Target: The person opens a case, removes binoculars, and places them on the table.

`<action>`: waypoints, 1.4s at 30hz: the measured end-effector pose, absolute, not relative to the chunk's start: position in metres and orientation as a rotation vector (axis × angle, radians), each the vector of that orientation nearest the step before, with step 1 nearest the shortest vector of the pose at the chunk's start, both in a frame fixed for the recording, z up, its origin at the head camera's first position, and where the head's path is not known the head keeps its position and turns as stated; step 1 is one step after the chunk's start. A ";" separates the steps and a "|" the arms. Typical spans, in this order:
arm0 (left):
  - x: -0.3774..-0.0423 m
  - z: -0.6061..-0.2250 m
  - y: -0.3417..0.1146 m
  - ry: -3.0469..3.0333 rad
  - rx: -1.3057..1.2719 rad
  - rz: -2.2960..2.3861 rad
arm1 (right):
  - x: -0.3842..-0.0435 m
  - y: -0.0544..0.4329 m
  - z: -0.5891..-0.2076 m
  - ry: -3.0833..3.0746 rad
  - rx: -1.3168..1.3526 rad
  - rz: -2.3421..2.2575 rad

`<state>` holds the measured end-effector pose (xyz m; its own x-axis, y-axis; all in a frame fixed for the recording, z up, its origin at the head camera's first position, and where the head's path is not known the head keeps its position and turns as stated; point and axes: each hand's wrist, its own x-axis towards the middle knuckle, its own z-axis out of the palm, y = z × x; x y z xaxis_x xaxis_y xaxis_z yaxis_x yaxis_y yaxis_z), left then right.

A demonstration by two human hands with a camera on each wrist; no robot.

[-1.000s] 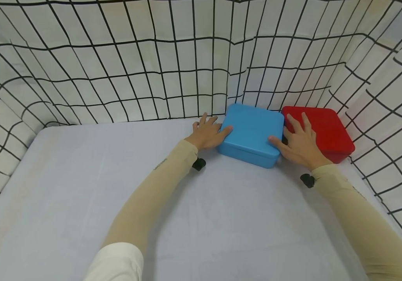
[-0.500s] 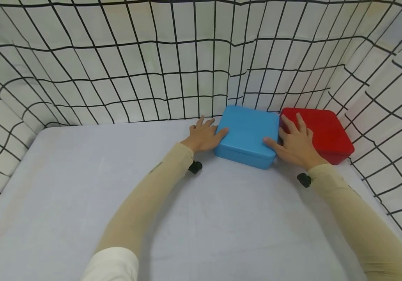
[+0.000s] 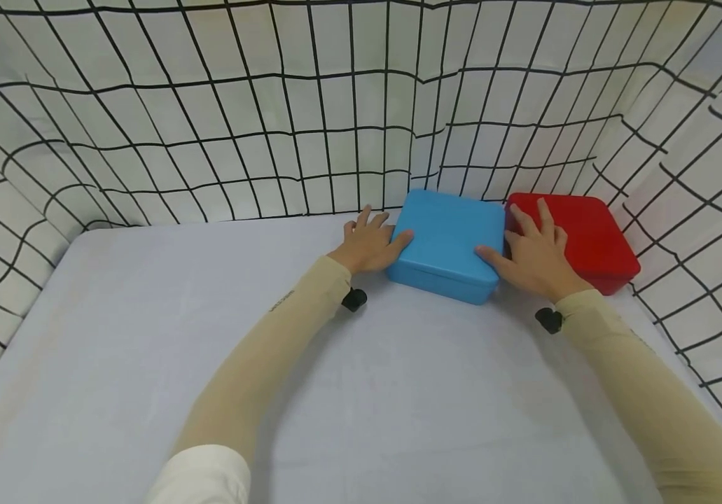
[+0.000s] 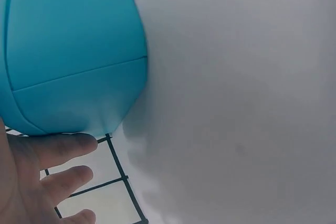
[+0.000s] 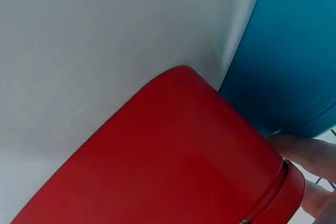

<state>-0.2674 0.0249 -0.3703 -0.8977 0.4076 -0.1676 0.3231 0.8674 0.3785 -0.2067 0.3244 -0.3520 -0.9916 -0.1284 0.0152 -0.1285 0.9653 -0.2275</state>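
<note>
A blue lidded box (image 3: 449,231) lies at the back of the white surface, with a red lidded box (image 3: 587,238) close to its right. My left hand (image 3: 370,241) is at the blue box's left side. Its thumb rests on the lid's edge and its fingers are spread; in the left wrist view one finger (image 4: 68,148) lies along the box wall. My right hand (image 3: 533,255) has its thumb on the blue lid's right edge. Its fingers reach over the gap between the boxes; in the right wrist view a finger (image 5: 310,153) shows between them.
A black wire grid (image 3: 285,133) with white cloth behind it walls the back and both sides. The red box sits near the right grid wall. A white cloth-covered surface (image 3: 398,406) stretches in front and to the left.
The blue box has shifted very slightly left, and both hands have moved with it. Its gap to the red box looks a little different; the red box stays about where it was.
</note>
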 end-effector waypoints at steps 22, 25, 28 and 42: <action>-0.281 -0.362 0.030 2.875 0.647 0.396 | -0.218 0.328 -0.355 -3.122 0.200 0.218; -0.285 -0.362 0.032 2.875 0.670 0.357 | -0.219 0.330 -0.354 -3.119 0.226 0.176; -0.287 -0.362 0.035 2.857 0.679 0.343 | -0.220 0.330 -0.354 -3.120 0.240 0.158; -0.278 -0.355 0.030 2.831 0.709 0.250 | -0.218 0.325 -0.352 -3.134 0.258 0.160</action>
<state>-0.2778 0.0304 -0.3548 -0.8618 0.4805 -0.1628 0.4446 0.8698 0.2139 -0.2184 0.3247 -0.3517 -0.9865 -0.1635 0.0016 -0.1628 0.9814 -0.1018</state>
